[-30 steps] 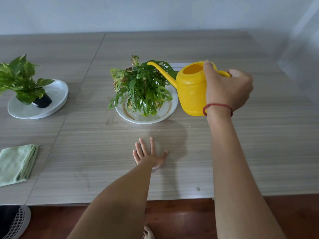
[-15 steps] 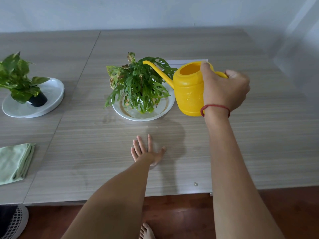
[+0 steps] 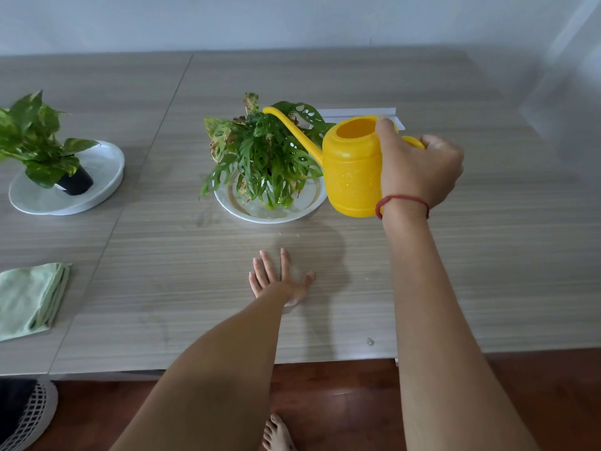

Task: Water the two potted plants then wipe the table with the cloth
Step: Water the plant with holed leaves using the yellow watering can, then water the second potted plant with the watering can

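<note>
My right hand (image 3: pixel 419 170) grips the handle of a yellow watering can (image 3: pixel 353 167), held above the table with its long spout reaching up and left over the middle plant (image 3: pixel 260 154). That leafy plant sits in a white dish (image 3: pixel 270 213). A second plant (image 3: pixel 35 144) in a small black pot (image 3: pixel 76 183) stands on a white plate (image 3: pixel 104 177) at the far left. A folded green cloth (image 3: pixel 29 297) lies near the table's front left. My left hand (image 3: pixel 279 281) rests flat on the table, fingers spread, in front of the dish.
The grey wooden table (image 3: pixel 487 255) ends at a front edge near my body, with a seam left of centre. A water drop (image 3: pixel 370 341) sits near that edge. A white strip (image 3: pixel 357 113) lies behind the can. A mesh basket (image 3: pixel 22 415) stands on the floor, lower left.
The can and my right hand stay over the middle plant with little movement. My left hand stays flat on the table. The view shifted slightly.
</note>
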